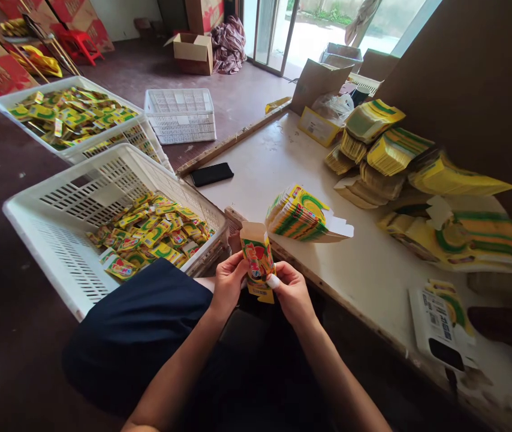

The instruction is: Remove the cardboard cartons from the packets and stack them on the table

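Between my two hands is a small printed carton [258,255], yellow and green with a red and white design. Its top and bottom flaps stick out. My left hand [229,283] pinches the carton's left edge, and my right hand [292,293] grips its lower right side, with something white on the thumb. Just beyond, on the table [256,171], stands a stack of similar flat cartons [298,216]. Left of my hands, a white plastic crate [98,180] holds many small yellow-green packs [157,231].
A black phone [212,174] lies near the table's left edge. Bundles of flat cartons [391,150] pile up at right, with a white power strip [436,327] nearer me. Another filled crate [71,114], an upturned-looking crate [180,115] and a cardboard box [193,54] stand on the floor.
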A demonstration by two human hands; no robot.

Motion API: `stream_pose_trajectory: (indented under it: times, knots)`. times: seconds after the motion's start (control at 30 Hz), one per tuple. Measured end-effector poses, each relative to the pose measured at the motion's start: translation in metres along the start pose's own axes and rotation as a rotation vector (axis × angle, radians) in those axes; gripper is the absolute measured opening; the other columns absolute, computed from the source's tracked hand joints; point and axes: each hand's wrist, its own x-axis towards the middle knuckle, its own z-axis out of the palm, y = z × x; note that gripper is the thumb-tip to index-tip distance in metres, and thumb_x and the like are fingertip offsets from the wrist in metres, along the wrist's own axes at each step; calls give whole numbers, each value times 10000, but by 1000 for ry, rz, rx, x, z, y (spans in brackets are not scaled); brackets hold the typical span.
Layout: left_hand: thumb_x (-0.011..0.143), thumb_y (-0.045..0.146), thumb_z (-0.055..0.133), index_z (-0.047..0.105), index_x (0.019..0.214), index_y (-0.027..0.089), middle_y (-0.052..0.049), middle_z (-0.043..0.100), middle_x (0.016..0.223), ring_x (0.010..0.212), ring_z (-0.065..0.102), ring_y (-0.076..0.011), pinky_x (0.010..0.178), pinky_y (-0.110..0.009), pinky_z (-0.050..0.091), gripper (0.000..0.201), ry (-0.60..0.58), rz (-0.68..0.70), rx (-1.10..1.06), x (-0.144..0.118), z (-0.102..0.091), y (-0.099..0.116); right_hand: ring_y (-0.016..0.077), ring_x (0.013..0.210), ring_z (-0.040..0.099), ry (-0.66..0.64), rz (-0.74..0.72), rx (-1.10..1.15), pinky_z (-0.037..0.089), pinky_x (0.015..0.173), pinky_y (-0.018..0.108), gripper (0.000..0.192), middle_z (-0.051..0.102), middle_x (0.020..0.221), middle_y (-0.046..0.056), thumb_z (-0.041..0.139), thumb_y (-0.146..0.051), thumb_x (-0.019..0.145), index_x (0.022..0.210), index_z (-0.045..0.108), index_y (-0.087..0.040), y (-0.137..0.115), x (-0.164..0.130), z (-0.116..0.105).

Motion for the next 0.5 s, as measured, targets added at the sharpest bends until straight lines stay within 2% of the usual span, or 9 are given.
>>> stream_pose_trajectory:
  times: [0.13, 0.3, 0.4, 0.5]
  knots:
    - [505, 522, 854, 771, 798, 184, -11, 729, 668, 564, 631, -127, 534, -217, 511, 455, 7, 6, 22, 0, -2, -1, 136, 591, 571, 37, -8, 2, 509, 644, 287, 344, 639, 622, -30, 853, -424, 524, 651, 615, -210, 3, 0, 1]
    - [505, 523, 855, 776, 772, 183, -21, 735, 677, 596, 635, -128, 582, -217, 521, 440, -47, -16, 38, -1, -3, 0, 103, 558, 517, 107, -31, 3, 462, 600, 242, 342, 602, 595, -47, 860, -373, 518, 596, 577, -197, 6, -1, -1]
    - [530, 530, 842, 777, 799, 177, -34, 743, 704, 608, 644, -143, 586, -235, 525, 449, -69, -16, 54, -1, -5, -1, 109, 562, 520, 91, -46, -41, 467, 602, 247, 329, 603, 601, -45, 847, -378, 544, 608, 577, -200, 3, -3, -1]
    - [542, 511, 843, 775, 861, 177, -39, 749, 726, 617, 654, -156, 599, -253, 531, 467, -68, -5, 64, 1, -8, -4, 132, 599, 552, 24, -49, -116, 491, 634, 269, 314, 622, 630, -33, 843, -387, 549, 662, 611, -207, -1, -3, -2]
